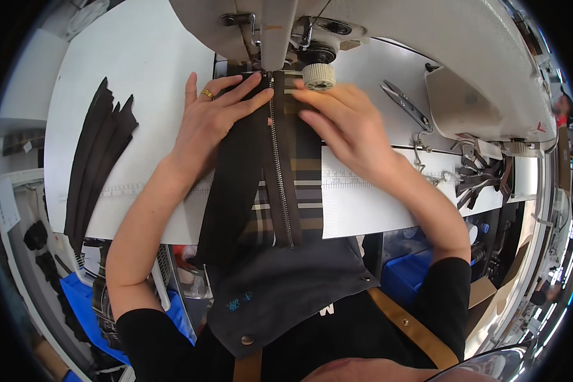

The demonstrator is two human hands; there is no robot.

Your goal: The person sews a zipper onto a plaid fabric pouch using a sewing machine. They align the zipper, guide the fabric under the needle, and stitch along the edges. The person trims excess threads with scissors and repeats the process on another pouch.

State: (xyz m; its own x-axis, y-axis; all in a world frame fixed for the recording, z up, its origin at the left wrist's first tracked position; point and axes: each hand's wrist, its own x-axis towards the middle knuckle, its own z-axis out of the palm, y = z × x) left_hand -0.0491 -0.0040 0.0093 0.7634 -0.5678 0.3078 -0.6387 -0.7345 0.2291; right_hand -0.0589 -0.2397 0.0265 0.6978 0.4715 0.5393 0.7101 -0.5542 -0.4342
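A strip of brown-and-white plaid fabric (309,197) runs under the sewing machine's needle area, with a metal-toothed zipper (277,162) lying along it on dark tape. Black cloth (232,184) covers the plaid's left part. My left hand (219,111) lies spread on the black cloth, its fingertips at the zipper tape just in front of the presser foot, which is partly hidden. To the right of the zipper, my right hand (347,121) is at the plaid fabric, thumb and forefinger apart, its other fingers partly hidden. A white ridged knob (318,75) sits just above its fingers.
The white sewing machine (420,19) arches overhead. Dark cut fabric pieces (99,165) lie on the left of the white table (153,63). Scissors (406,105) rest at the right, beyond my right hand. Several dark strips (481,172) hang further right. Blue bins (404,274) stand below the table.
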